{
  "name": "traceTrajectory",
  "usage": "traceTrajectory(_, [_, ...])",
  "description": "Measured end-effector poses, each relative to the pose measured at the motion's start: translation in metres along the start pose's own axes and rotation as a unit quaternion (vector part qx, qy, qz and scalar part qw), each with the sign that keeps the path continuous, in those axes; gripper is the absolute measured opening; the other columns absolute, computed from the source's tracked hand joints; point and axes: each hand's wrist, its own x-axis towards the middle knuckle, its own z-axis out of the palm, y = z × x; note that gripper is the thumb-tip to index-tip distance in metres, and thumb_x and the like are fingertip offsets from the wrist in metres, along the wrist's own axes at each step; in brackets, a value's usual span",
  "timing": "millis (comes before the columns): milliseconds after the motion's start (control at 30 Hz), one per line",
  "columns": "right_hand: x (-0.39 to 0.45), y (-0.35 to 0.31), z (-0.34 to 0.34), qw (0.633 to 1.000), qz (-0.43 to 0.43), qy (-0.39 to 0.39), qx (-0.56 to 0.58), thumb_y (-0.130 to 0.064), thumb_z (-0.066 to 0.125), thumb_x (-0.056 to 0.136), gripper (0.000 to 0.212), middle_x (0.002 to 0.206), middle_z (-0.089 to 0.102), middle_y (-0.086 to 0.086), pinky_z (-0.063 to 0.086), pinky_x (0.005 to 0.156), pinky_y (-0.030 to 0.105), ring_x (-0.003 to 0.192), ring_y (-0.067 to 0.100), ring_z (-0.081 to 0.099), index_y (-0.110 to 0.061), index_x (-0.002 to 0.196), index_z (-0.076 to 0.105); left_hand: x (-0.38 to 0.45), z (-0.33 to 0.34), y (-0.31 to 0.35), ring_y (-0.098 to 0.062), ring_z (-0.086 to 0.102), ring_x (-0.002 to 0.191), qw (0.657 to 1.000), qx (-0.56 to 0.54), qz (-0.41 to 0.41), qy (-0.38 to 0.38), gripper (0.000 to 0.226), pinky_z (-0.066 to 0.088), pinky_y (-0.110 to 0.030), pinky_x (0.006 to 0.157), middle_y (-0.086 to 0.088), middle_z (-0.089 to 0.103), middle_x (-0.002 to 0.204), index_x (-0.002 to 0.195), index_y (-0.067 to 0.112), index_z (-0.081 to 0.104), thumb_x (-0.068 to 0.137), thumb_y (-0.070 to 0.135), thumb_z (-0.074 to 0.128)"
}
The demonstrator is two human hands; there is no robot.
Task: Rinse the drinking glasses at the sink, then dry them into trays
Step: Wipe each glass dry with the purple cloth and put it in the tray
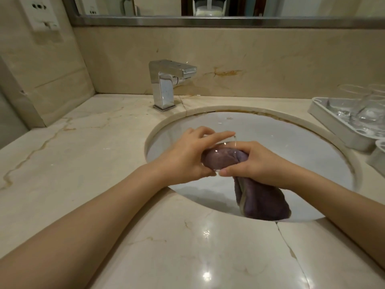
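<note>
Over the marble counter (62, 147) and its round sink (312, 147), I work a drinking glass dry, tap (166, 84) off behind. At far right a white tray (333, 126) carries more glasses (370, 109). A purple cloth (325, 203) is stuffed into the glass (218, 159), its tail hanging into the basin. My left hand (185, 155) cups the tumbler's base end, fingers spread and curled around it, forefinger extended along the wall. My right hand (258, 163) pinches the cloth at the rim, fingers pressed together. The wet glass, I judge, could slip and break in the basin if twisting outpaces my grip.
</note>
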Motion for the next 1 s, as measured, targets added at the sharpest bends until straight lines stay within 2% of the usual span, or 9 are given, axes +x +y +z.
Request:
traceTrajectory(100, [-0.001, -0.002, 0.007, 0.996, -0.064, 0.05, -0.023, -0.01, 0.077, 0.077, 0.045, 0.098, 0.07, -0.017, 0.046, 0.079, 0.009, 0.091, -0.001, 0.065, -0.041, 0.105, 0.061, 0.003, -0.011, -0.003, -0.015, 0.05, 0.113, 0.996, -0.083, -0.015, 0.004, 0.089, 0.048, -0.03, 0.097, -0.003, 0.046, 0.127, 0.139, 0.039, 0.039, 0.066, 0.016, 0.085])
traceTrajectory(167, [-0.002, 0.0, 0.01, 0.985, -0.108, 0.072, -0.114, -0.013, 0.077, 0.078, 0.046, 0.106, 0.067, -0.01, 0.046, 0.084, 0.016, 0.096, 0.005, 0.062, -0.041, 0.111, 0.061, 0.003, -0.018, -0.007, -0.008, 0.05, 0.117, 0.988, -0.145, -0.052, -0.031, 0.093, 0.044, -0.019, 0.099, 0.0, 0.046, 0.13, 0.137, 0.043, 0.037, 0.066, 0.01, 0.086])
traceTrajectory(267, [-0.003, 0.009, 0.01, 0.914, -0.198, 0.065, -0.348, -0.023, 0.07, 0.074, 0.046, 0.111, 0.062, -0.002, 0.051, 0.069, 0.027, 0.085, 0.015, 0.061, -0.032, 0.119, 0.065, 0.0, -0.015, -0.012, -0.009, 0.057, 0.114, 0.968, -0.212, -0.099, -0.093, 0.097, 0.045, -0.028, 0.102, 0.001, 0.058, 0.119, 0.139, 0.043, 0.037, 0.064, 0.005, 0.086])
traceTrajectory(333, [-0.004, 0.011, 0.009, 0.897, -0.197, 0.044, -0.392, -0.025, 0.069, 0.072, 0.049, 0.11, 0.062, -0.002, 0.053, 0.061, 0.032, 0.079, 0.022, 0.064, -0.031, 0.12, 0.064, -0.001, -0.011, -0.011, -0.009, 0.059, 0.11, 0.969, -0.203, -0.103, -0.093, 0.097, 0.046, -0.028, 0.101, 0.002, 0.06, 0.113, 0.14, 0.041, 0.036, 0.065, 0.006, 0.086])
traceTrajectory(433, [-0.004, 0.004, 0.005, 0.924, -0.144, 0.038, -0.353, -0.017, 0.073, 0.076, 0.051, 0.117, 0.06, -0.004, 0.053, 0.076, 0.039, 0.094, 0.023, 0.062, -0.033, 0.123, 0.063, 0.0, -0.008, -0.007, -0.01, 0.058, 0.104, 0.979, -0.17, -0.097, -0.063, 0.093, 0.046, -0.026, 0.097, 0.003, 0.06, 0.108, 0.14, 0.039, 0.036, 0.066, 0.011, 0.086])
traceTrajectory(533, [-0.003, -0.001, 0.002, 0.961, -0.075, 0.016, -0.265, -0.01, 0.076, 0.077, 0.055, 0.117, 0.061, -0.008, 0.046, 0.089, 0.031, 0.102, 0.014, 0.058, -0.039, 0.121, 0.062, 0.0, -0.004, -0.003, -0.014, 0.058, 0.103, 0.987, -0.121, -0.098, -0.048, 0.094, 0.047, -0.033, 0.095, 0.002, 0.061, 0.109, 0.142, 0.038, 0.035, 0.066, 0.02, 0.087])
traceTrajectory(700, [-0.001, -0.005, -0.001, 0.992, 0.044, -0.05, -0.106, -0.014, 0.079, 0.076, 0.05, 0.102, 0.066, -0.02, 0.049, 0.082, 0.014, 0.091, 0.0, 0.063, -0.051, 0.104, 0.058, -0.001, 0.001, -0.001, -0.015, 0.059, 0.108, 0.995, 0.025, -0.078, -0.051, 0.096, 0.049, -0.04, 0.089, 0.004, 0.061, 0.119, 0.144, 0.044, 0.027, 0.066, 0.04, 0.083])
traceTrajectory(867, [0.0, -0.007, -0.007, 0.997, 0.066, -0.026, 0.005, -0.006, 0.079, 0.073, 0.046, 0.093, 0.073, -0.012, 0.052, 0.079, 0.016, 0.087, 0.006, 0.069, -0.041, 0.099, 0.066, 0.0, -0.003, 0.002, -0.015, 0.052, 0.115, 0.991, 0.124, -0.042, -0.007, 0.093, 0.038, -0.037, 0.093, 0.007, 0.055, 0.126, 0.147, 0.044, 0.022, 0.071, 0.045, 0.077])
traceTrajectory(1000, [-0.001, -0.009, -0.01, 0.995, 0.076, -0.015, 0.062, -0.002, 0.077, 0.074, 0.045, 0.091, 0.075, -0.008, 0.052, 0.072, 0.017, 0.083, 0.009, 0.07, -0.035, 0.103, 0.067, 0.001, -0.005, 0.0, -0.02, 0.046, 0.109, 0.987, 0.157, -0.017, 0.036, 0.093, 0.029, -0.031, 0.086, 0.008, 0.058, 0.121, 0.146, 0.041, 0.027, 0.07, 0.045, 0.078])
